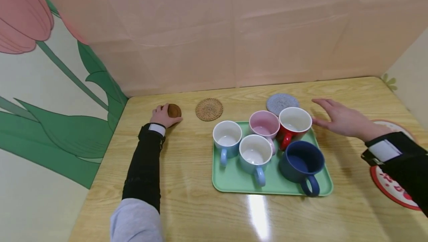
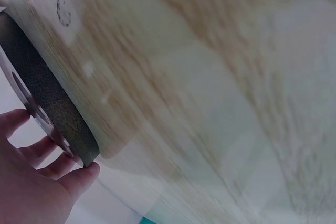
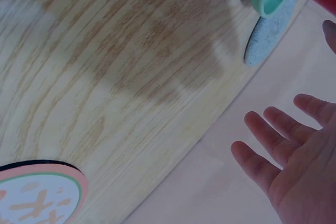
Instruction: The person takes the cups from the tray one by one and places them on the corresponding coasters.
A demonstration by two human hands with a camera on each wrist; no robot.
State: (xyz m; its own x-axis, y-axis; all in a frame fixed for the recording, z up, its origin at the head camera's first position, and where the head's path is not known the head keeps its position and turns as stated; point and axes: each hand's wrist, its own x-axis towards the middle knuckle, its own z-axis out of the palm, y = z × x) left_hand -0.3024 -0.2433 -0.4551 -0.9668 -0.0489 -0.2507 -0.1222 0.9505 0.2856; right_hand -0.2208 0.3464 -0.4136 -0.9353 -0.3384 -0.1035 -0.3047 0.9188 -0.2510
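Note:
At the table's back left, my left hand point(image 1: 161, 116) holds a round brown wooden coaster point(image 1: 174, 110) by its rim. The left wrist view shows the thumb at the edge of the coaster point(image 2: 55, 90) and the other fingers over its face. My right hand point(image 1: 346, 119) is held with fingers spread, just right of a red mug point(image 1: 290, 132) with a white inside; whether the thumb touches it I cannot tell. That mug stands at the back right of a green tray point(image 1: 230, 187). In the right wrist view the fingers point(image 3: 260, 163) hold nothing.
Also on the tray are a pink mug point(image 1: 264, 123), two light-blue mugs point(image 1: 230, 151) point(image 1: 249, 167) and a navy mug point(image 1: 294, 171). Behind lie a woven coaster point(image 1: 209, 109) and a grey-blue coaster point(image 1: 282, 102). A red-rimmed round mat point(image 1: 389, 186) lies under the right arm.

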